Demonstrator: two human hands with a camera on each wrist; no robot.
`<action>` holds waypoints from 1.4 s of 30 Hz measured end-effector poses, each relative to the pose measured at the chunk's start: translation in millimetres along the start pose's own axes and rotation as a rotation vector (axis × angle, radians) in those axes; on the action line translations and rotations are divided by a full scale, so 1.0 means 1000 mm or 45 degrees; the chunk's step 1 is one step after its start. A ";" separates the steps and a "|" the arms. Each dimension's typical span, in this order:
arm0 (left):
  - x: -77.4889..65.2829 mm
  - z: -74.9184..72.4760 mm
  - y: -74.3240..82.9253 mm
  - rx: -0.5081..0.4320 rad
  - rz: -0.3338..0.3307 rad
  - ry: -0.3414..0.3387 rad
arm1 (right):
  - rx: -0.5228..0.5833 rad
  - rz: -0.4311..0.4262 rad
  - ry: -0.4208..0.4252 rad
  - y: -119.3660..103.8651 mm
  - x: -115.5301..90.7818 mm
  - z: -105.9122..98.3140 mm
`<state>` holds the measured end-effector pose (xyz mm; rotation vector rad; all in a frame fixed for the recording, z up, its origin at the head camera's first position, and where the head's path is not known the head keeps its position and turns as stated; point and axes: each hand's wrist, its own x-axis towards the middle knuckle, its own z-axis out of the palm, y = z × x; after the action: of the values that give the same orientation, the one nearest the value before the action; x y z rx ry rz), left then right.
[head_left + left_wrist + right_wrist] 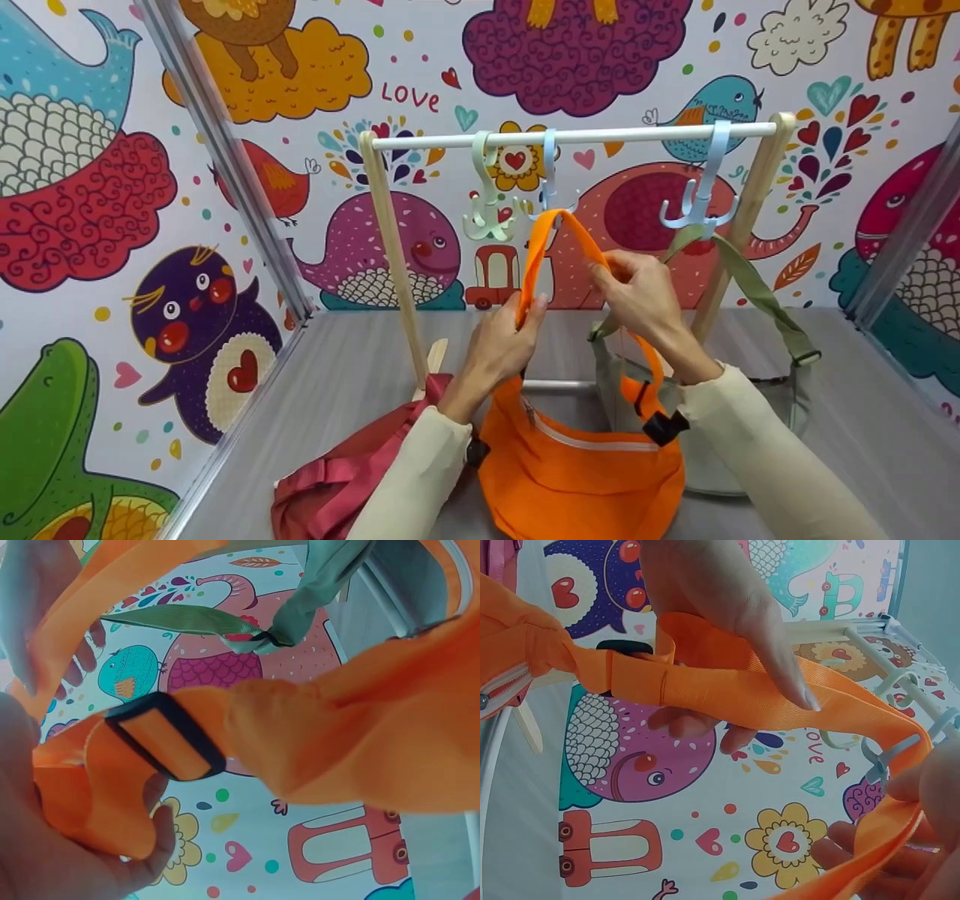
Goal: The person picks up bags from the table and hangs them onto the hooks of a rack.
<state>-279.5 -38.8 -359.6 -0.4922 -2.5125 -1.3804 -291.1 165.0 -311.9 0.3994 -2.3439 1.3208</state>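
Observation:
An orange bag (581,480) hangs below both hands, its zipper facing up and its strap (534,255) raised in a loop. The top of the loop lies at the prongs of the middle light blue hanger (550,169); in the right wrist view a blue prong (891,756) shows inside the loop. My left hand (504,341) grips the left run of the strap, near a black slider buckle (166,736). With thumb and fingers, my right hand (641,292) pinches the right run, just below the hanger.
A white rail (615,136) on wooden posts bears the hangers. A green hanger (489,199) is at left; a blue hanger (701,187) at right carries a grey-green bag (712,469). A dark red bag (337,480) lies at front left on the grey table (277,420).

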 end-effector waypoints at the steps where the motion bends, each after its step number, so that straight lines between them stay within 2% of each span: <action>1: 0.000 0.000 0.000 0.004 0.001 -0.001 | -0.004 0.004 -0.012 0.000 0.000 0.000; 10: -0.001 -0.003 0.000 0.073 -0.024 -0.017 | -0.022 0.048 -0.072 0.000 -0.001 0.000; 18: -0.001 -0.007 0.000 0.143 -0.001 0.029 | -0.044 0.057 -0.119 -0.001 -0.002 0.003; 28: -0.004 -0.015 -0.002 0.158 -0.002 0.059 | -0.046 0.022 -0.156 0.000 -0.006 0.004; 42: -0.010 -0.025 -0.012 0.149 -0.028 0.086 | -0.044 0.039 -0.182 -0.002 -0.010 0.004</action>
<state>-273.6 -67.3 -359.2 -0.3891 -2.5331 -1.2270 -282.4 161.1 -317.3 0.4635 -2.4953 1.3031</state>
